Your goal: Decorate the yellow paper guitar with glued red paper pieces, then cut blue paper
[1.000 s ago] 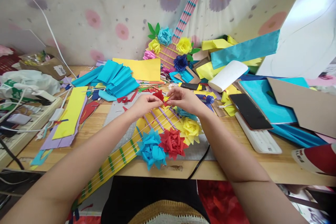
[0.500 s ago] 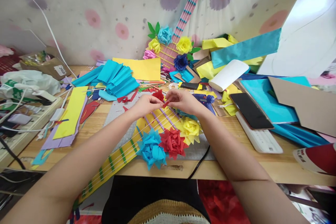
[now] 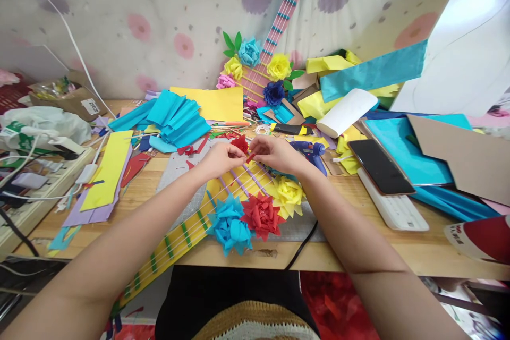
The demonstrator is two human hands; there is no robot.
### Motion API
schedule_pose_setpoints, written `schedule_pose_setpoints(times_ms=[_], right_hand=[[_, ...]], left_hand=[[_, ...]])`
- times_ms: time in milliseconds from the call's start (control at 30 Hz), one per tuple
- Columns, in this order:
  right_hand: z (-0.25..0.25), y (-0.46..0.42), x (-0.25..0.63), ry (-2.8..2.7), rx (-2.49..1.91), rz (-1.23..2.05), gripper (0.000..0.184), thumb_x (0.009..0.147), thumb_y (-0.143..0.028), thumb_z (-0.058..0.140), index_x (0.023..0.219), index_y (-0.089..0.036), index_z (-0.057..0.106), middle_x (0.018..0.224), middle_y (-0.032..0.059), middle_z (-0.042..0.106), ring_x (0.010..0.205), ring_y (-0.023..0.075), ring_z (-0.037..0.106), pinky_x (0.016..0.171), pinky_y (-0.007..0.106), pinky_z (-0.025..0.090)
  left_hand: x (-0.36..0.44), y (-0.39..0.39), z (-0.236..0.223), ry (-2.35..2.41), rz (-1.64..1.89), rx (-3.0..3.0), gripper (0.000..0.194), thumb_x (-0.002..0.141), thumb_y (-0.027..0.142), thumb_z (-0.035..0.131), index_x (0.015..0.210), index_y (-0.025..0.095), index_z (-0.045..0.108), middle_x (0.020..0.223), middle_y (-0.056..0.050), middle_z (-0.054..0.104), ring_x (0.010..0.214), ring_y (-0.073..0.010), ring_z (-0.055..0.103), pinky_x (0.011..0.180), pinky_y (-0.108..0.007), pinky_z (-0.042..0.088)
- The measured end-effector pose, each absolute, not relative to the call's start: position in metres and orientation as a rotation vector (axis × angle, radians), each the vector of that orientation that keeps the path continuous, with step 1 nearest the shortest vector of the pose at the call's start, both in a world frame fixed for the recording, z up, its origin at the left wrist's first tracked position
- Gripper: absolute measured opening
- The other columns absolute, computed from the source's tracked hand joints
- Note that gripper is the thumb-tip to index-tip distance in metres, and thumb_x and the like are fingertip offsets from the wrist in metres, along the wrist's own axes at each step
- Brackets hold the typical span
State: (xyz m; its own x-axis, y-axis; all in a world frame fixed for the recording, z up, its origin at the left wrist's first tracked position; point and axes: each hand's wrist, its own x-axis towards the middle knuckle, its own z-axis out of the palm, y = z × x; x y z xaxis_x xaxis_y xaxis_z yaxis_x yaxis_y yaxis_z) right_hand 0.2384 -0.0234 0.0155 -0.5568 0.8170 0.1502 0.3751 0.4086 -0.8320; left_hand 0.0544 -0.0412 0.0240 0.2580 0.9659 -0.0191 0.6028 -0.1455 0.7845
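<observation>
My left hand (image 3: pixel 223 159) and my right hand (image 3: pixel 273 153) meet above the body of a yellow paper guitar (image 3: pixel 186 234). Between their fingertips is a small piece of red paper (image 3: pixel 251 158), pinched from both sides. More red paper (image 3: pixel 240 143) shows just behind the left fingers; I cannot tell if the two are joined. On the guitar's near side sit a blue paper flower (image 3: pixel 230 224), a red paper flower (image 3: pixel 263 215) and a yellow paper flower (image 3: pixel 289 195). White strings run along its neck over green strips.
A blue glue gun (image 3: pixel 309 153) lies just right of my right hand. Behind are a utility knife (image 3: pixel 291 129) and a roll of tape (image 3: pixel 262 129). Folded blue paper (image 3: pixel 175 119) lies left; a phone (image 3: pixel 381 167) and a red cup (image 3: pixel 482 239) stand right. A pink paper guitar (image 3: pixel 279 26) leans on the wall.
Both hands stay almost in place, still pinching the red paper. The fingers shift only very slightly, and the whole view drifts a little.
</observation>
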Motion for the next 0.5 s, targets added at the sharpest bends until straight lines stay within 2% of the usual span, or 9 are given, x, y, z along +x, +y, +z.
schedule_pose_setpoints(times_ms=[267, 367, 500], right_hand=[[0.0194, -0.0246, 0.2422, -2.174, -0.973, 1.007, 0.019, 0.068, -0.012, 0.054, 0.085, -0.020, 0.056, 0.079, 0.0004, 0.065, 0.075, 0.0145, 0.062, 0.068, 0.028, 0.047], [0.0203, -0.0244, 0.2448, -2.191, -0.960, 0.968, 0.020, 0.068, -0.012, 0.054, 0.085, -0.020, 0.057, 0.079, 0.0002, 0.066, 0.076, 0.0149, 0.061, 0.070, 0.028, 0.046], [0.0217, -0.0246, 0.2466, -2.208, -0.969, 0.943, 0.018, 0.069, -0.013, 0.053, 0.085, -0.020, 0.058, 0.079, 0.0002, 0.066, 0.076, 0.0153, 0.061, 0.070, 0.029, 0.046]], left_hand=[[0.0529, -0.0372, 0.0161, 1.398, 0.760, 1.850, 0.020, 0.064, 0.031, 0.057, 0.068, 0.013, 0.066, 0.067, -0.003, 0.066, 0.064, -0.0143, 0.057, 0.060, -0.025, 0.044], [0.0518, -0.0367, 0.0150, 1.390, 0.817, 1.853, 0.019, 0.063, 0.027, 0.053, 0.072, 0.014, 0.064, 0.069, -0.002, 0.064, 0.063, -0.0128, 0.055, 0.059, -0.024, 0.043], [0.0505, -0.0408, 0.0209, 1.413, 0.821, 1.735, 0.011, 0.063, 0.023, 0.045, 0.061, 0.017, 0.054, 0.058, 0.002, 0.054, 0.048, -0.0099, 0.049, 0.049, -0.024, 0.041]])
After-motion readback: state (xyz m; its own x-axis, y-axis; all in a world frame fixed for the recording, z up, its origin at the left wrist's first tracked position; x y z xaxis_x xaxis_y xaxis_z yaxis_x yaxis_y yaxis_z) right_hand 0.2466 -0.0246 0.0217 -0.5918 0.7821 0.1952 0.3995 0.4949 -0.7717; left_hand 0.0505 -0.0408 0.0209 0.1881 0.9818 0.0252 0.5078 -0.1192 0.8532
